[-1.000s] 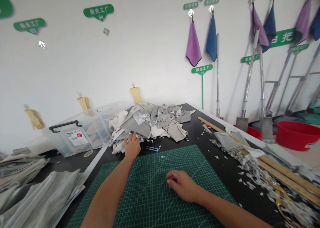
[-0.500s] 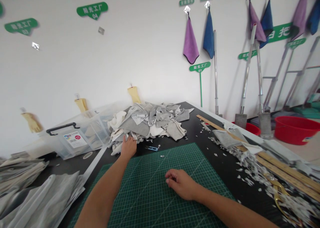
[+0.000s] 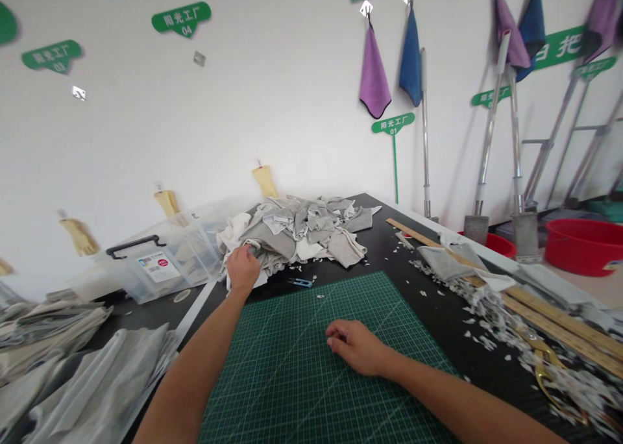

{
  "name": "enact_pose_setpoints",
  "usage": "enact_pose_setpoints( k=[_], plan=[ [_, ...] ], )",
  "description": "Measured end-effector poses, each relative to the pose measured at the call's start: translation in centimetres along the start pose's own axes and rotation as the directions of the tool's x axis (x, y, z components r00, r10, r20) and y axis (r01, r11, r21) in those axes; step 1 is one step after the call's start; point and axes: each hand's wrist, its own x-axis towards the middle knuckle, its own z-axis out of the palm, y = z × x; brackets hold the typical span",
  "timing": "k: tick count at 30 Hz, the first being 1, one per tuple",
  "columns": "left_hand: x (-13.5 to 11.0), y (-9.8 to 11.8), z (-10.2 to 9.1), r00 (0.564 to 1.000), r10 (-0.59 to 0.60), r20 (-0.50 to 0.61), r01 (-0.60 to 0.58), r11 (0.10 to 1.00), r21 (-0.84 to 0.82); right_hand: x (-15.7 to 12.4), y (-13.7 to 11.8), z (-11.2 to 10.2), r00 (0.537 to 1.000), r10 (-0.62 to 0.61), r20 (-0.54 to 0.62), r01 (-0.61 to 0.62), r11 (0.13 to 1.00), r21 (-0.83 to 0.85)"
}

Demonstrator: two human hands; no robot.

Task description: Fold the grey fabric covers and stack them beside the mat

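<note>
I have a big grey-white cloth heap (image 3: 316, 226) left at twelve o'clock; left grip (image 3: 243, 269) touches it, hold unclear; right grip (image 3: 357, 346) half-open, empty.

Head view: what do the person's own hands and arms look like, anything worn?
The left hand and right hand are ungloved, with no ring visible. Both forearms are sleeveless, narrowing toward wrists without visible watch or bracelet.

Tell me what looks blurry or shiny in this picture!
Head view, middle: the right hand looks fairly clear; head view, lower right: the gold scissors look soft and smeared; head view, top: a wall hook shines bright; head view, right: a faint shadow lies beside a tall pole.
</note>
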Motion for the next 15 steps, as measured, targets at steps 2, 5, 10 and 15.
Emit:
enact_pose_setpoints(
  k=[2,5,10,15],
  plan=[
    [0.6,0.4,-1.3,0.988,-0.009,-0.154,-0.013,0.989,-0.144,0.0,0.0,0.0,1.0,0.0,0.001,0.0,1.0,-0.011],
    [1.6,1.0,-3.8,0.958,0.0,-0.286,-0.083,0.957,-0.277,-0.1,-0.2,0.0,1.0,0.001,-0.001,-0.001,1.0,-0.031],
    [2.8,2.2,-9.5,0.875,0.046,-0.481,-0.225,0.919,-0.322,-0.4,-0.2,0.1,1.0,-0.019,-0.009,0.018,0.999,-0.031],
    [2.3,4.4,-15.9,0.775,0.044,-0.631,-0.328,0.881,-0.342,-0.5,0.5,0.7,0.998,0.005,-0.061,-0.001,0.998,0.062]
  ],
)
